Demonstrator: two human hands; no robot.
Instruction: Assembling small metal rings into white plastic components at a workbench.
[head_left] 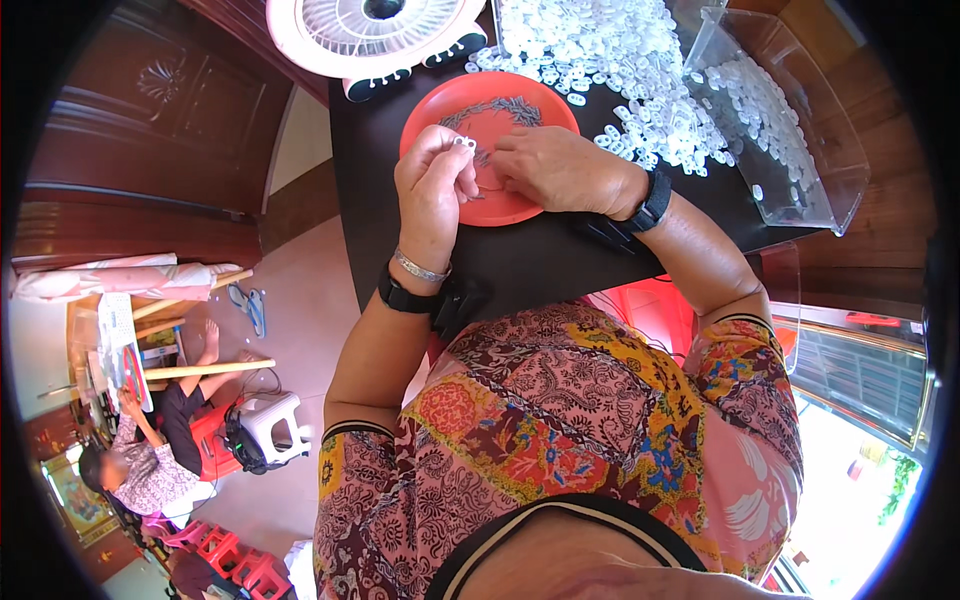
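My left hand (432,180) is closed over the left side of a shallow red basin (420,105). Between its thumb and forefinger it pinches a small white plastic piece with two holes (465,144). My right hand (560,170) reaches into the basin from the right with fingers curled and pressed together. Whatever those fingertips hold is hidden. Many small grey pin-like pieces (510,108) lie in the basin, mostly along its far side. Both wrists wear black straps.
A heap of white plastic pieces (610,50) covers the far right of the black table (375,190). More lie in a clear plastic bin (835,150) tipped at the right edge. A fan (370,35) stands far left. Another person (160,460) sits off to the left beside stools.
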